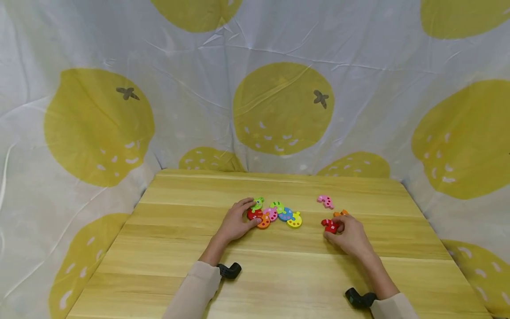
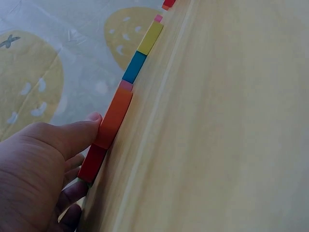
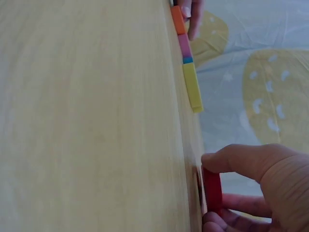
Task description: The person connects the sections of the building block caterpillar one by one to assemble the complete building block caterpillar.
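Held a loose red piece (image 1: 330,226) in the right hand (image 1: 349,234), right of centre in the lower half of the head view, pinched at its rim between thumb and bent fingers, likely to leave its marked face upward. Could not tell from the right wrist view whether lifted quite clear of the surface (image 1: 279,274). Had a loose orange piece (image 1: 339,214) just behind those fingers, partly hidden, and a loose pink piece (image 1: 326,201) farther up the frame, perhaps placed there for easy reach. Had a joined row (image 1: 271,214) lying flat near mid-frame, zigzagging from a green head piece (image 1: 258,204) to a yellow segment (image 1: 295,220), apparently linked by tabs so as to hold together. Curled the left hand (image 1: 236,221) about halfway around the row's left end, thumb against the orange segment (image 2: 116,116), fingers beyond the red segment (image 2: 92,164), presumably to steady it. Wore a camera (image 1: 230,270) at the left wrist, below the row, seemingly angled for a low view. Had a lemon-patterned cloth (image 1: 191,97) across the upper frame, probably as backdrop.
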`<state>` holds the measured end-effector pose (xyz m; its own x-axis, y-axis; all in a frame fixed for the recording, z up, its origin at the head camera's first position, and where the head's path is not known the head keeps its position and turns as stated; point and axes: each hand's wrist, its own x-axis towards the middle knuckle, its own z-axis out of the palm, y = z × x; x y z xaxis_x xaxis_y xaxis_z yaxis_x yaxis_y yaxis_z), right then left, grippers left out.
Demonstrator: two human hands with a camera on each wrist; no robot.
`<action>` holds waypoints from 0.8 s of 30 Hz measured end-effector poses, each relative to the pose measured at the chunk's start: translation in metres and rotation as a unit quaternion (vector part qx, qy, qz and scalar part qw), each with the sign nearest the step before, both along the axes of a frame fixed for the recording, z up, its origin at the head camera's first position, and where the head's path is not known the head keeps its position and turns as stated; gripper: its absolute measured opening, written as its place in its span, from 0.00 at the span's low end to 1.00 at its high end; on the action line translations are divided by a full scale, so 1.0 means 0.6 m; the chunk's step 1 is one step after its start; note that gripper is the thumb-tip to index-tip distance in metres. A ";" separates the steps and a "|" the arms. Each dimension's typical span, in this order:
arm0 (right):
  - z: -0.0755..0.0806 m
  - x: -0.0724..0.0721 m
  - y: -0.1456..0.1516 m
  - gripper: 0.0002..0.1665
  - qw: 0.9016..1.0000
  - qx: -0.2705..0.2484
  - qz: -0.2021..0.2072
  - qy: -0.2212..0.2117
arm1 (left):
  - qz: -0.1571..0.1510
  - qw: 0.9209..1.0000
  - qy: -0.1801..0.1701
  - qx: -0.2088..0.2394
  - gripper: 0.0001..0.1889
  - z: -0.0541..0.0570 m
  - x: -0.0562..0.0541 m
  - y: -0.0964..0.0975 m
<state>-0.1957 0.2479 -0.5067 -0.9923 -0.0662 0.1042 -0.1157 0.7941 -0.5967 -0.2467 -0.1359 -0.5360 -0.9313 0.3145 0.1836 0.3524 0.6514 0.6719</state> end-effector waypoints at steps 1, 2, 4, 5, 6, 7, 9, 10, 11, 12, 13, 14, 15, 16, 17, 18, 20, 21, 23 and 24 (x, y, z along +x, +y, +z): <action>-0.001 -0.001 0.000 0.28 1.000 0.002 -0.001 0.003 | -0.001 1.000 0.001 0.005 0.34 0.000 0.000 0.001; -0.001 -0.002 0.000 0.28 1.000 0.002 -0.003 0.006 | -0.001 1.000 0.001 0.007 0.34 0.000 0.000 0.001; 0.000 -0.006 -0.001 0.28 1.000 -0.001 0.001 0.010 | 0.001 1.000 0.005 0.004 0.34 -0.001 0.000 0.002; 0.000 -0.009 -0.002 0.28 1.000 -0.003 0.003 0.011 | 0.002 1.000 0.008 0.000 0.34 -0.002 0.000 0.002; 0.001 -0.011 -0.003 0.28 1.000 -0.007 0.002 0.011 | 0.003 1.000 0.011 -0.002 0.34 -0.002 0.000 0.002; 0.002 -0.014 -0.005 0.28 1.000 -0.012 0.003 0.012 | 0.005 1.000 0.013 -0.008 0.34 -0.003 0.000 0.003; 0.004 -0.021 -0.008 0.28 1.000 -0.020 0.006 0.014 | 0.006 1.000 0.012 -0.022 0.37 -0.003 -0.001 0.004; 0.004 -0.024 -0.010 0.28 1.000 -0.023 0.007 0.013 | 0.006 1.000 0.010 -0.026 0.38 -0.002 -0.002 0.004; 0.005 -0.028 -0.012 0.28 1.000 -0.023 0.009 0.013 | 0.005 0.999 0.006 -0.031 0.40 -0.003 -0.002 0.004; 0.005 -0.031 -0.015 0.28 1.000 -0.024 0.011 0.013 | 0.003 0.999 0.001 -0.037 0.41 -0.002 -0.003 0.004; 0.006 -0.035 -0.018 0.29 1.000 -0.025 0.015 0.012 | 0.002 0.999 -0.005 -0.043 0.43 -0.002 -0.005 0.004; 0.007 -0.038 -0.020 0.29 0.999 -0.025 0.018 0.012 | 0.000 0.999 -0.009 -0.048 0.44 -0.002 -0.006 0.005; 0.008 -0.041 -0.023 0.29 0.999 -0.026 0.023 0.012 | -0.001 0.999 -0.011 -0.051 0.44 -0.001 -0.008 0.005; 0.009 -0.045 -0.027 0.29 0.999 -0.028 0.029 0.014 | -0.002 0.999 -0.009 -0.051 0.44 -0.001 -0.009 0.005; 0.010 -0.048 -0.030 0.29 0.999 -0.030 0.032 0.016 | -0.004 0.999 -0.008 -0.051 0.44 0.000 -0.010 0.005; 0.011 -0.051 -0.034 0.29 0.999 -0.035 0.036 0.018 | -0.004 0.999 -0.006 -0.049 0.43 0.001 -0.011 0.006; 0.010 -0.056 -0.041 0.29 0.998 -0.045 0.047 0.019 | -0.005 0.999 -0.004 -0.046 0.43 0.003 -0.011 0.005; 0.008 -0.058 -0.044 0.29 0.997 -0.049 0.052 0.017 | -0.006 0.999 -0.006 -0.044 0.43 0.003 -0.010 0.005; 0.004 -0.061 -0.051 0.29 0.996 -0.059 0.059 0.010 | -0.008 0.999 -0.016 -0.045 0.43 0.003 -0.007 0.003; 0.001 -0.062 -0.054 0.28 0.996 -0.064 0.063 0.006 | -0.010 0.999 -0.023 -0.046 0.43 0.003 -0.005 0.003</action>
<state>-0.2332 0.2154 -0.5062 -0.9755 -0.1765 0.1315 -0.2179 0.6906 -0.6896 -0.2495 -0.1343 -0.5344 -0.9315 0.3464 0.1108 0.3363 0.7046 0.6248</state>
